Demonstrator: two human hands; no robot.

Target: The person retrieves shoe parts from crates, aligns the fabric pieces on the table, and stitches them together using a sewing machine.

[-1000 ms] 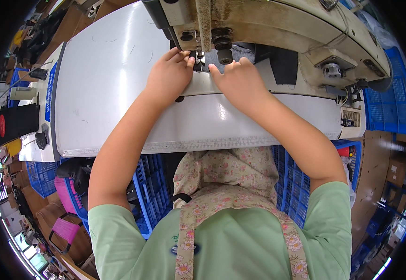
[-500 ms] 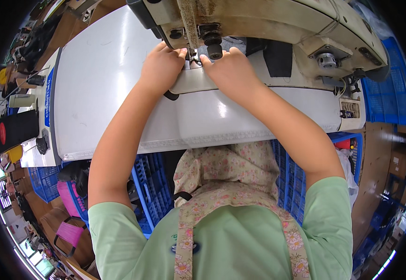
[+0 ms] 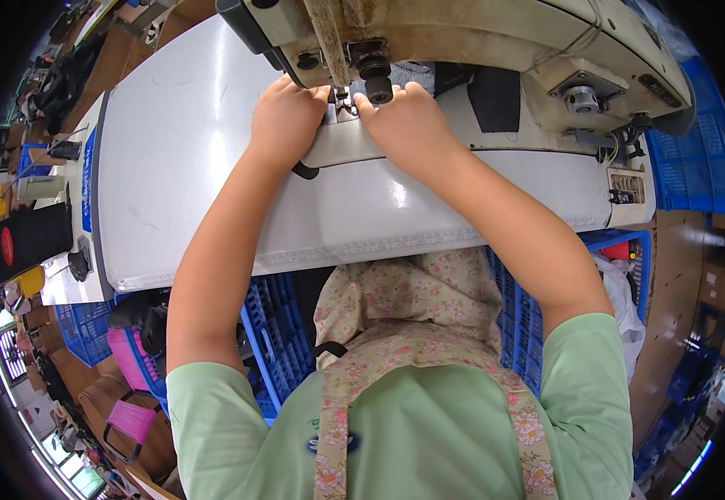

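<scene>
Left hand [image 3: 286,117] | fingers curled, pressing the pale flat workpiece [image 3: 342,146] down on the white worktop [image 3: 179,150] | right hand [image 3: 404,125] | flat on the piece beside the needle [image 3: 342,98] of the cream industrial sewing machine [image 3: 479,42] | risk: your fingertips sit very close to the needle; a slip could catch them, or skew the seam.
</scene>
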